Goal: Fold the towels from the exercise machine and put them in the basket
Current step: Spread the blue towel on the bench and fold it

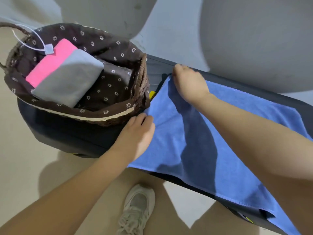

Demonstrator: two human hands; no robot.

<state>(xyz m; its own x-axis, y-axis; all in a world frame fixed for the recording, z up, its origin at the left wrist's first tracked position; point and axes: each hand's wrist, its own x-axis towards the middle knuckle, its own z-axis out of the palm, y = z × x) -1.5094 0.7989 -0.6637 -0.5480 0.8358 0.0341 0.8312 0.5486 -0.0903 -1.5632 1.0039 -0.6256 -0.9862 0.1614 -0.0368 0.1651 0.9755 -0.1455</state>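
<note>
The blue towel (211,133) lies spread flat across the dark deck of the machine (169,68), its near edge hanging just over the deck's near rim and its left edge touching the basket (138,92). The left hand (137,133) pinches the towel's near-left corner, just beside the basket wall; the right hand (188,82) grips the far-left corner with curled fingers. Bare floor (25,158) opens to the near left, where a shoe (137,209) stands. The basket sits on the deck's left end, holding a folded pink towel (50,63) with a folded grey towel (67,78) overlapping it.
</note>
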